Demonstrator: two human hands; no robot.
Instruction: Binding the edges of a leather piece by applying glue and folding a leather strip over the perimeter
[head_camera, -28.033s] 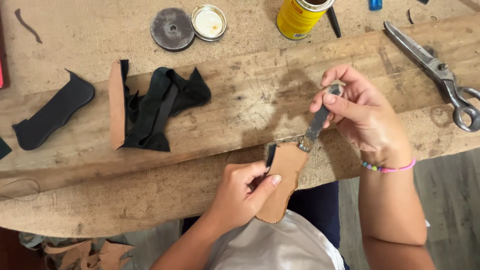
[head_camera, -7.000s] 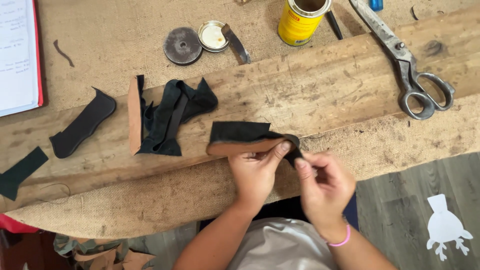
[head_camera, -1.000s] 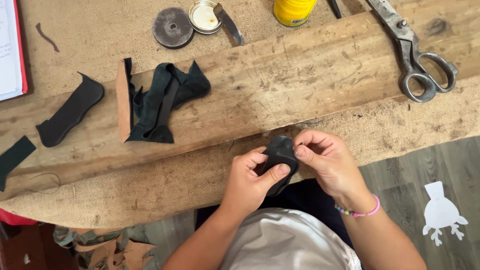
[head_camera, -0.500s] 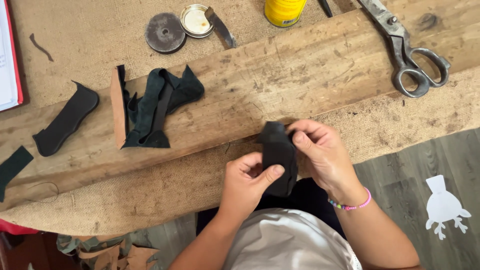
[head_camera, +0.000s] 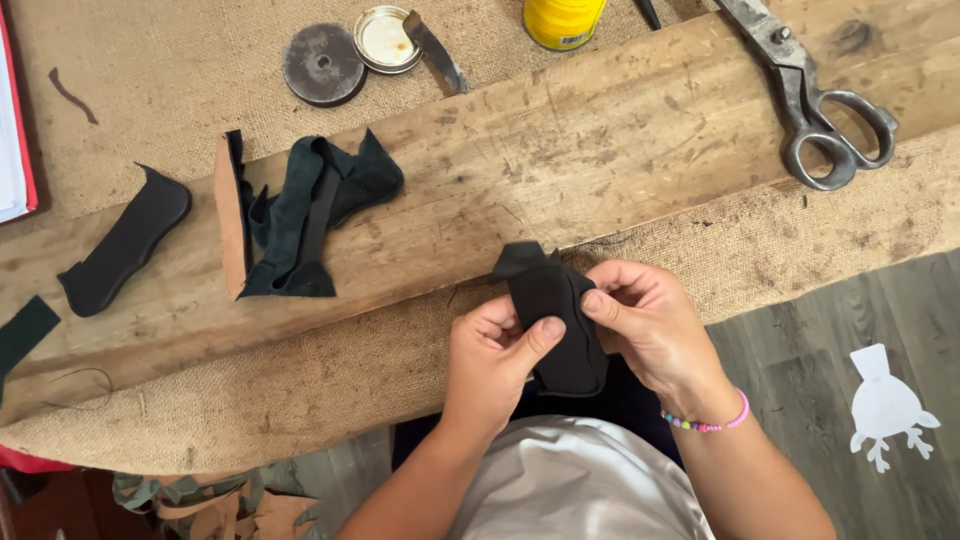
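both hands meet at the near edge of the bench (head_camera: 300, 390), just in front of the person's body, and share one black leather piece (head_camera: 556, 325). the left hand (head_camera: 492, 362) is curled about its left edge, thumb laid flat across the face and fingers tucked behind. the right hand (head_camera: 650, 325) is closed on the right edge, thumb tip pressing the face near the top. the piece stands nearly upright, rounded end down, with a flared tip pointing up toward the plank (head_camera: 560, 160). as a judgement, it looks already cut to shape and is now being pressed or smoothed between the thumbs; whether it is one layer or two stuck together cannot be told. a heap of dark scraps (head_camera: 310, 215) with a tan strip (head_camera: 231, 215) along its left side lies on the plank, well apart from the hands. a similar black cutout (head_camera: 125, 240) lies further left, untouched. shears (head_camera: 815, 100), a yellow can (head_camera: 562, 20), a round tin (head_camera: 383, 38) and its lid (head_camera: 322, 64) sit along the far side, none in use.
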